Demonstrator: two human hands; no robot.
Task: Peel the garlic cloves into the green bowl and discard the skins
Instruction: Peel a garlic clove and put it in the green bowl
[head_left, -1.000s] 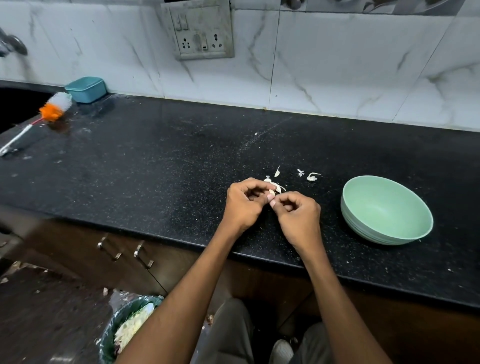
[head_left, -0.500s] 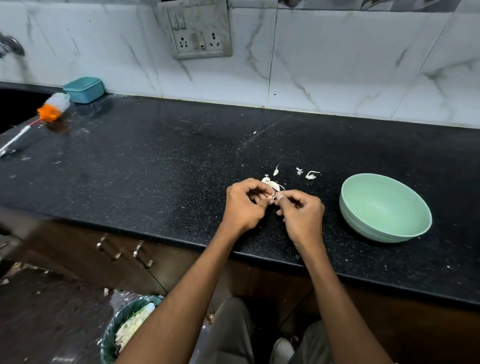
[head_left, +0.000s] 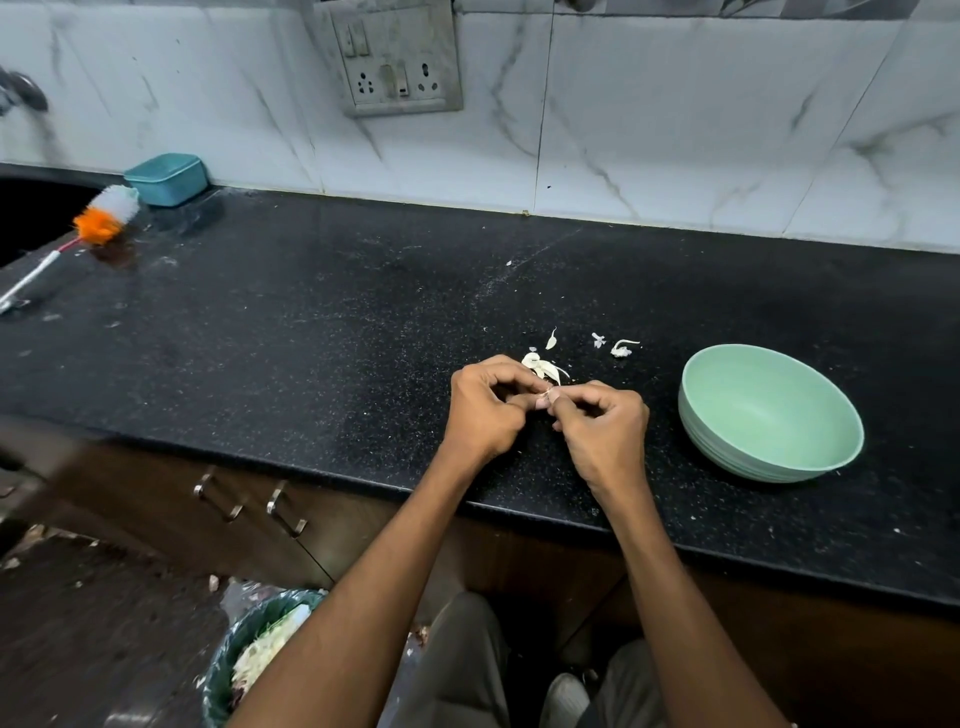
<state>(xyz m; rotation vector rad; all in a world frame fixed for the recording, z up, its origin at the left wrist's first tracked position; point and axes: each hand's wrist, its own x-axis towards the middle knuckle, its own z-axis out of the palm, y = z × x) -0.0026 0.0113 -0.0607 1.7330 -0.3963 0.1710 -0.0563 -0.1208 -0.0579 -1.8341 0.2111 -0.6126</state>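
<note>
Two hands meet over black counter (head_left: 311, 332) — left hand (head_left: 488, 410) and right hand (head_left: 605, 431) pinch garlic clove (head_left: 544, 399); green bowl (head_left: 769, 415) at 3 o'clock, skins (head_left: 543, 365) at 12

Left hand (head_left: 488, 410) and right hand (head_left: 602, 431) meet, fingertips seemingly pinching.

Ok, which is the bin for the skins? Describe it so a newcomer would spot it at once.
Start at the black counter and drop past its front edge to the floor at lower left. The bin stands there beside the person's left forearm, below the drawer handles. It is the only round dark-green container down there, lined with plastic and holding pale scraps.
</note>
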